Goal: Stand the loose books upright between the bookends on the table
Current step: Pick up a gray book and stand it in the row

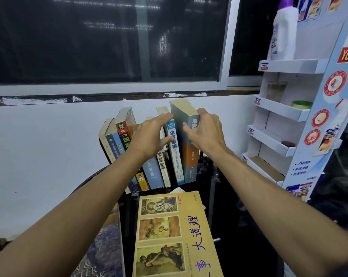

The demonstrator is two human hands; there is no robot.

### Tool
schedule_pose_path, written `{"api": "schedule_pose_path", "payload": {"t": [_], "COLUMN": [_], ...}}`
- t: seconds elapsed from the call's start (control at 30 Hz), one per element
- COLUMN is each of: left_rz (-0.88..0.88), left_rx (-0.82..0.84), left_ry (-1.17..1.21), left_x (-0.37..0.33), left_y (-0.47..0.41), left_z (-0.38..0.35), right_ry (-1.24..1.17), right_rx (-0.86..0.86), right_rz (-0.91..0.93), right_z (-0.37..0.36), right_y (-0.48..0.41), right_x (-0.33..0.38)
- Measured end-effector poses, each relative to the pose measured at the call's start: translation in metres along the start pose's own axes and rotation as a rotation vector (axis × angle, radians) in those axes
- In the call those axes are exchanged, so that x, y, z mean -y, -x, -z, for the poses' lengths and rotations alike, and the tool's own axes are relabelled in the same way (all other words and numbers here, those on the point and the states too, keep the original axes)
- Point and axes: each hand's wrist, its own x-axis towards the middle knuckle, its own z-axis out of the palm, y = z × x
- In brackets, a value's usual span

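Yellow cover nearest me: one loose book is lying flat while both hands are working at the row.

The yellow book (175,232) is lying face up on the dark table (129,220), its long axis running away from me, with a purple book (107,246) flat just to its left. Both are lying on my side of the hands, the yellow one closer to the right forearm. Farther back, the left hand (147,138) is spreading straight fingers against the left-leaning row (123,136), its thumb touching a blue-and-white spine. The right hand (207,130) is curling round the tall book (189,156) at the row's right end, thumb on the spine, fingers over the top. That grey-blue book is standing nearly upright, spine towards me, with an orange band low down. I am judging it is being squared up. I cannot make out the bookends.
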Motion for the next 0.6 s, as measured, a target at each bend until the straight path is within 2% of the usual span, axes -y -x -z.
{"api": "schedule_pose_path", "payload": {"t": [0.33,0.6], "left_rz": [0.030,0.042], "left_rx": [-0.003,0.013], "left_ry": [0.067,0.086], "left_x": [-0.001,-0.003], "left_y": [0.000,-0.002], "left_z": [-0.005,-0.004], "right_ry": [0.033,-0.149], "right_rx": [-0.015,0.122], "right_rz": [-0.004,0.030], "right_z": [-0.020,-0.017], "right_y": [-0.005,-0.003], "right_x": [-0.008,-0.024]}}
